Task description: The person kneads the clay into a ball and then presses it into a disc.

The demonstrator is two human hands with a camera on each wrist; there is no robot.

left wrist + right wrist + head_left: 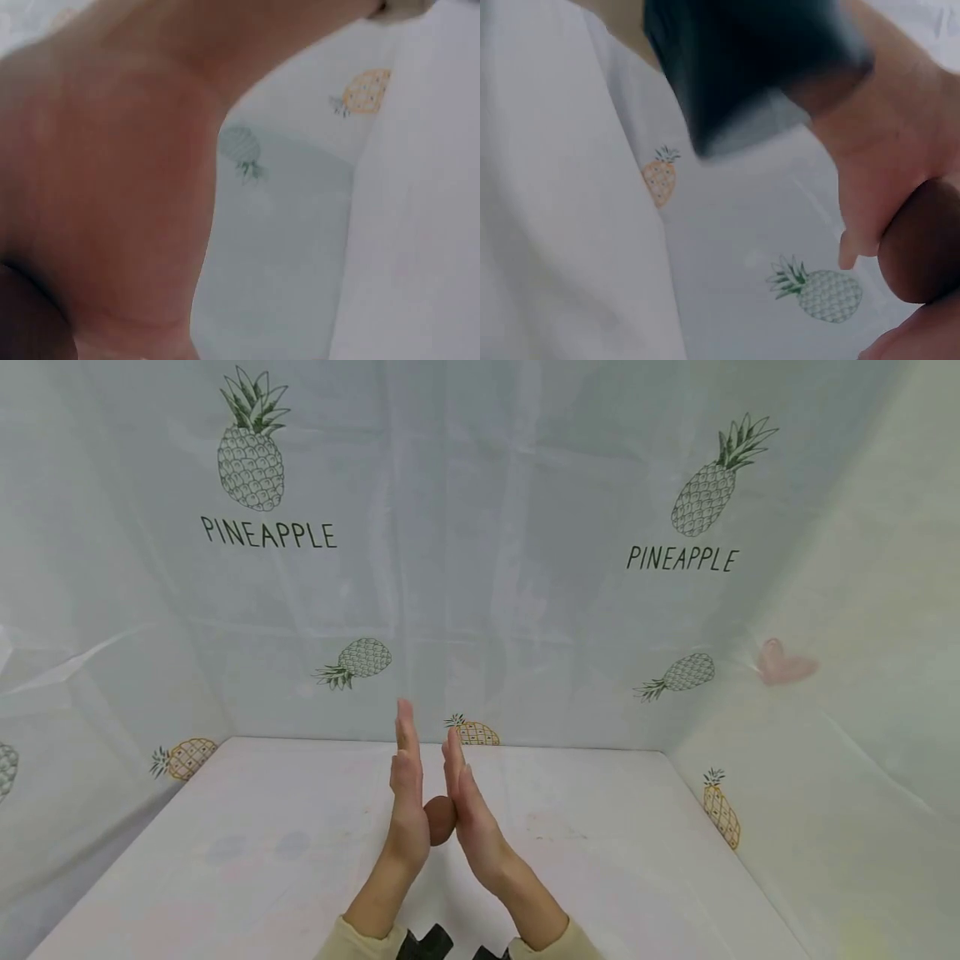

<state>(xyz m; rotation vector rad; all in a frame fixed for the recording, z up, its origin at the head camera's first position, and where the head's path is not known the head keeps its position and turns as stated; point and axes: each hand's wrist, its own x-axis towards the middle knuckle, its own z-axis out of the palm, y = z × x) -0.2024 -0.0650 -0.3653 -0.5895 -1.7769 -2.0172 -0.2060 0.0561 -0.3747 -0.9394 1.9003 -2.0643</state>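
A smooth, round brown lump [440,820], like a ball of modelling clay, is held between the two palms above the table. My left hand [408,810] presses it from the left side, fingers straight and pointing up and away. From the right, my right hand [480,831] leans in with its fingers extended too. The fingertips of both hands stand apart. In the left wrist view a palm [127,187] fills much of the picture, and a dark edge of the lump [30,322] shows at the lower left. The right wrist view has the lump [919,244] at the right edge, against a palm.
The pale table [615,860] lies under the hands. Behind and beside it hang white sheets [480,568] printed with pineapples. Black wrist devices [426,943] sit at the light sleeves [360,941].
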